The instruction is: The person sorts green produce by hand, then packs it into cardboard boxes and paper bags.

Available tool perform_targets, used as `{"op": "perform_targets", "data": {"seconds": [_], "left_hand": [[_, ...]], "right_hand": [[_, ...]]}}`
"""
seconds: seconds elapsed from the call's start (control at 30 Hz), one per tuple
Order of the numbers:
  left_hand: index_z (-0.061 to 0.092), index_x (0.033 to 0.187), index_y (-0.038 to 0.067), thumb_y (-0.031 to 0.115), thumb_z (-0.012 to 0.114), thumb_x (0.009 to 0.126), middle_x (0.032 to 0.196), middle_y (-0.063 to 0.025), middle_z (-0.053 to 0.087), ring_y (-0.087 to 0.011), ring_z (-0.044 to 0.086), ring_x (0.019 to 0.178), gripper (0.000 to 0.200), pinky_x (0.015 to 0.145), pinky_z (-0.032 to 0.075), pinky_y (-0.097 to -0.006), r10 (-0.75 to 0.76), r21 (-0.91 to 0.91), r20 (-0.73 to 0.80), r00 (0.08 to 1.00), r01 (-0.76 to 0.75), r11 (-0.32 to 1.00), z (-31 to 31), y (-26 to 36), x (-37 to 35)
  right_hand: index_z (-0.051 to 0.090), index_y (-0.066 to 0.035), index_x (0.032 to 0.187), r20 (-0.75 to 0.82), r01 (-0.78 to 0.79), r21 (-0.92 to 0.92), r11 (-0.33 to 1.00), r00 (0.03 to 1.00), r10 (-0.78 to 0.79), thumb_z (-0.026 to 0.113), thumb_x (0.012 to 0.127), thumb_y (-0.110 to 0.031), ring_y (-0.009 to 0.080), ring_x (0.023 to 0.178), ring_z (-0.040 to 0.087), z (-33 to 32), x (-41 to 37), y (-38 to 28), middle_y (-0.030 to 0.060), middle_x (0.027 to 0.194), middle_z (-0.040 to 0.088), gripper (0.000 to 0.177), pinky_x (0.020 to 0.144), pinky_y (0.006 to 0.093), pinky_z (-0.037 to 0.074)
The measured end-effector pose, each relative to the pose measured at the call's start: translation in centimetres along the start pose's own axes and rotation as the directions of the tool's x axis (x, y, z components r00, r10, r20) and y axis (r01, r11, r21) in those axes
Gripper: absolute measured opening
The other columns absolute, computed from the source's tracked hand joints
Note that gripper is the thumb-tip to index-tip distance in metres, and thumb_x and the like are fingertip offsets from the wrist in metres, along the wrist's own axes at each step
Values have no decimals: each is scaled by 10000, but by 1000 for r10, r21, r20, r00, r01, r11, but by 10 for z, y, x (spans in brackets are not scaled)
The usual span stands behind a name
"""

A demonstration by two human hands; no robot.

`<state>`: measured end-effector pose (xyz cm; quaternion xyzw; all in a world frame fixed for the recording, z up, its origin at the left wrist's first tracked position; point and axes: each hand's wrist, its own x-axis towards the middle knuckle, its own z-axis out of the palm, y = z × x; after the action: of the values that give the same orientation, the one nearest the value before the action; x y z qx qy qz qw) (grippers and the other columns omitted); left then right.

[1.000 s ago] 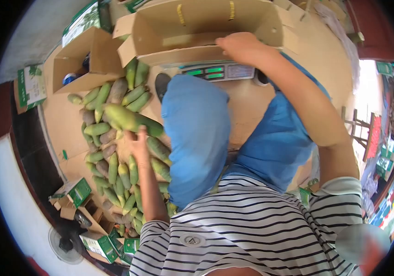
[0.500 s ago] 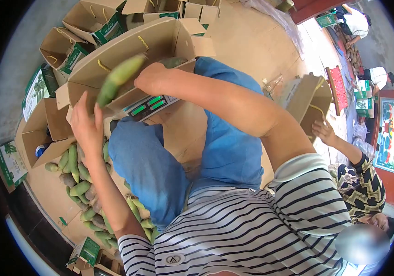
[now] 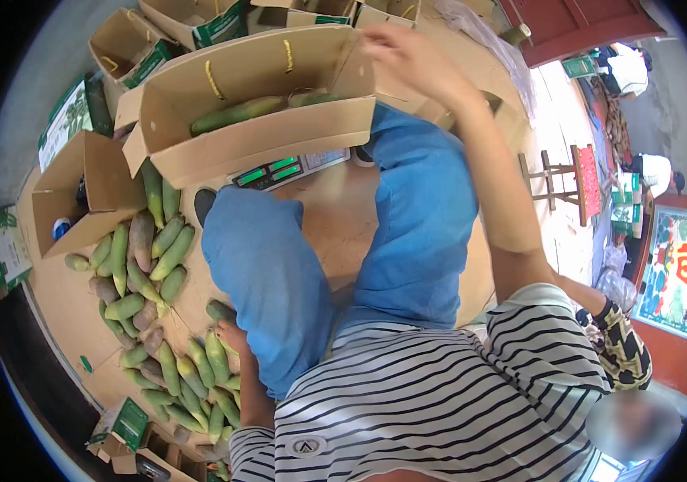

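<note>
A long open cardboard box (image 3: 255, 149) with yellow cord handles rests over a scale (image 3: 291, 169) with lit green displays. Inside it lie a long green radish (image 3: 239, 114) and at least one more. My right hand (image 3: 407, 58), somewhat blurred, is over the box's right end, fingers spread and nothing visible in them. Beside my left knee, my left hand (image 3: 233, 336) is low by the radish pile (image 3: 171, 361), against a dark green radish (image 3: 219, 311); its fingers are partly hidden, so its grip is unclear.
Smaller open boxes (image 3: 130, 48) stand behind the large one, and another box (image 3: 94, 181) is at the left. A red-topped stool (image 3: 588, 185) stands at the right. A person in a patterned sleeve (image 3: 624, 353) is close on my right; others are farther back.
The radish that was in the air by my left hand now lies in the box. My left hand has dropped to the pile; my right has moved to the box's right end.
</note>
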<state>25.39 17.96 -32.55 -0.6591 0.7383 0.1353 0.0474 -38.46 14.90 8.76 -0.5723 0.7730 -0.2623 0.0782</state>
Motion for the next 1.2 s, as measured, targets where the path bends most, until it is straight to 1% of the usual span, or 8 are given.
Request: {"op": "perform_targets", "data": {"seconds": [0.2, 0.33, 0.5, 0.6, 0.73, 0.9, 1.07, 1.2], "left_hand": [[415, 1103, -112, 369, 791, 625, 1113, -294, 516, -415, 539, 1024, 775, 884, 443, -449, -368, -162, 194, 909, 399, 902, -18, -4, 11], [456, 1073, -92, 358, 775, 656, 1048, -258, 563, -386, 574, 971, 692, 853, 466, -430, -339, -32, 328, 882, 369, 929, -19, -3, 23], [465, 1066, -90, 312, 754, 701, 1008, -219, 582, -340, 590, 913, 615, 824, 475, -407, -350, -18, 449, 822, 400, 916, -22, 7, 29], [466, 1068, -91, 294, 745, 718, 995, -203, 586, -321, 591, 893, 590, 814, 475, -399, -356, -95, 433, 828, 434, 896, -27, 9, 26], [468, 1070, -93, 269, 732, 739, 976, -182, 591, -295, 591, 866, 557, 801, 476, -388, -339, -419, 342, 876, 466, 779, -38, 13, 21], [451, 1123, -97, 159, 670, 817, 1000, -135, 569, -207, 543, 869, 454, 788, 454, -339, -88, -851, -105, 991, -44, 523, -173, 107, 38], [429, 1208, -59, 93, 677, 814, 1128, -157, 520, -237, 525, 1033, 490, 927, 409, -339, 147, -408, -644, 750, -499, 764, -333, 245, 72], [454, 1218, -31, 91, 726, 759, 1162, -141, 510, -241, 509, 1082, 547, 925, 420, -359, 420, -261, -714, 561, -769, 584, -376, 348, 119]], "right_hand": [[631, -150, 1093, 193, -364, -557, 746, 818, 542, 525, 859, -266, 320, 991, 594, 30, -161, 170, 148, 1045, 636, 282, 835, 421, 469], [578, -139, 1162, 155, -715, -277, 642, 626, 764, 506, 853, -277, 310, 1020, 584, 92, -266, 225, 137, 1093, 605, 346, 868, 382, 468], [575, -106, 1135, -186, -485, -285, 827, 874, 448, 472, 867, -254, 290, 1041, 570, 73, -219, 123, 124, 1197, 543, 324, 880, 362, 459], [589, -101, 1085, -29, -555, -102, 825, 831, 555, 500, 843, -270, 295, 1041, 560, 51, -166, 64, 120, 1146, 570, 309, 881, 364, 457], [610, -106, 1084, -136, -387, -253, 886, 922, 364, 544, 817, -330, 291, 1033, 576, 113, -182, 159, 115, 1095, 619, 354, 865, 362, 470], [644, -68, 1069, 149, -726, -490, 482, 475, 867, 577, 805, -416, 252, 1086, 575, 126, -189, 213, 112, 1130, 622, 442, 844, 356, 488], [630, -46, 1079, 161, -822, -483, 301, 255, 953, 646, 754, -490, 266, 1140, 532, 87, -180, 168, 146, 1208, 563, 551, 864, 373, 479], [562, -71, 1150, -261, -690, -584, 429, 659, 705, 630, 789, -349, 312, 1131, 498, 101, -181, 172, 139, 1267, 479, 461, 850, 410, 478]]}}
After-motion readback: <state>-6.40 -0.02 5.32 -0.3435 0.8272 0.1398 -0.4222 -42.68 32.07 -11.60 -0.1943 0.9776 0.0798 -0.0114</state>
